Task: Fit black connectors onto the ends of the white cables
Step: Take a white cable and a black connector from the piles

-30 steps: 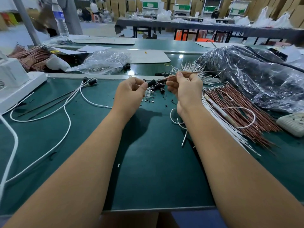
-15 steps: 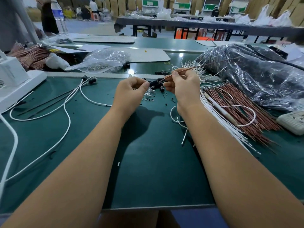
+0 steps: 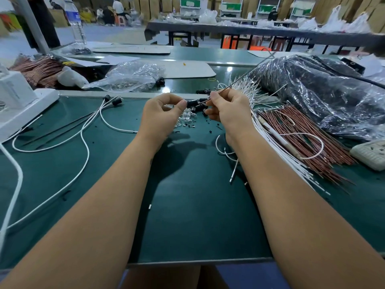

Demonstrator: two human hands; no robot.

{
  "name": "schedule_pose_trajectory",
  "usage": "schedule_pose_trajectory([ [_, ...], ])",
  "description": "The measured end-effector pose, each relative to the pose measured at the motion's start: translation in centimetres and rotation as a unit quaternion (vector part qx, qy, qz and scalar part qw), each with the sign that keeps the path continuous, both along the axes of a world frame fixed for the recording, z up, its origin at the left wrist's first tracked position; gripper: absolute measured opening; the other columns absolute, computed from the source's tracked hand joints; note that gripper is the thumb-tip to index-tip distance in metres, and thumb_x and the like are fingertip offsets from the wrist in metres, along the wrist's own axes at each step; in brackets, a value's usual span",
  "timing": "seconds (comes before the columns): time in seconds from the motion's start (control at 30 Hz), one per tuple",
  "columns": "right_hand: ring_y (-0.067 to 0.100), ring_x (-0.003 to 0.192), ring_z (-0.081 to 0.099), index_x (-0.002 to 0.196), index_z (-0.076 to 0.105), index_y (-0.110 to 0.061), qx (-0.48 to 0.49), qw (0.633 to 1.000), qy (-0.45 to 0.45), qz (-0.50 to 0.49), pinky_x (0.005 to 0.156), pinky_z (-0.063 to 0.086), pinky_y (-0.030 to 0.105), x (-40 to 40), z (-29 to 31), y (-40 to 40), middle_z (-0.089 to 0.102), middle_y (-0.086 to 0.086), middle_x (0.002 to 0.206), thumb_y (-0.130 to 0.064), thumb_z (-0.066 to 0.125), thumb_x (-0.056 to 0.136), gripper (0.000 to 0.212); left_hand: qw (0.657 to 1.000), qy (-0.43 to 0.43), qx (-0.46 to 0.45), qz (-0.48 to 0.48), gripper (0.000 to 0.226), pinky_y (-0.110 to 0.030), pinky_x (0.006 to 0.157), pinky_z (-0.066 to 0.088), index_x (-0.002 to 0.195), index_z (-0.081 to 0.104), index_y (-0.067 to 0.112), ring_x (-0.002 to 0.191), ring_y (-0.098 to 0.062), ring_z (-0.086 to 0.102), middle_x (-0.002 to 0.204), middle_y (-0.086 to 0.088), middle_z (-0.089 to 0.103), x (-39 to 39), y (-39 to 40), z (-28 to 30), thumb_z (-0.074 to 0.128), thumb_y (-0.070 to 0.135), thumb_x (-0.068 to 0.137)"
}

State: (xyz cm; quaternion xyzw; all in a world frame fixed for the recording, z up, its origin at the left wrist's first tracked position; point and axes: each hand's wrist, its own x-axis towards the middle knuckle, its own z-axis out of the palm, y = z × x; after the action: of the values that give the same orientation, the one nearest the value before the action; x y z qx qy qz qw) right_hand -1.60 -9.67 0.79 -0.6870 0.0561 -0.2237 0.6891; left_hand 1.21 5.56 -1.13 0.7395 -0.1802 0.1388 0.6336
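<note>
Small black connector [image 3: 192, 103] pinched at the left grip [image 3: 161, 115], lying level, thin cable [image 3: 227, 87] entering its right end. Loose black connectors [image 3: 199, 107] scattered just beyond; white cables [image 3: 268, 136] fanned to the right.

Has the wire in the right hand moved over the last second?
Yes. The wire in the right hand has swung up: its far end, earlier low against the black bag's left edge, now reaches near the bag's top.

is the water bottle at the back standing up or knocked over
Standing upright. The water bottle rises vertically from the far bench at the back left, its label band level. Its cap is cut off by the frame's top edge.
</note>
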Motion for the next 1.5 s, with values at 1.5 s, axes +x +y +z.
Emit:
schedule_pose_trajectory([
  [1.5, 0.019, 0.057, 0.066, 0.082, 0.068, -0.002, 0.094, 0.991, 0.021, 0.098, 0.052, 0.052, 0.024, 0.1, -0.3, 0.7, 0.068, 0.012, 0.07, -0.026, 0.051, 0.1, 0.034, 0.999, 0.04, 0.012, -0.016, 0.009, -0.012, 0.065, 0.046, 0.081, 0.067, 0.018, 0.063, -0.003, 0.059, 0.072, 0.003, 0.069, -0.2, -0.3, -0.1, 0.069, 0.012, 0.088],
])
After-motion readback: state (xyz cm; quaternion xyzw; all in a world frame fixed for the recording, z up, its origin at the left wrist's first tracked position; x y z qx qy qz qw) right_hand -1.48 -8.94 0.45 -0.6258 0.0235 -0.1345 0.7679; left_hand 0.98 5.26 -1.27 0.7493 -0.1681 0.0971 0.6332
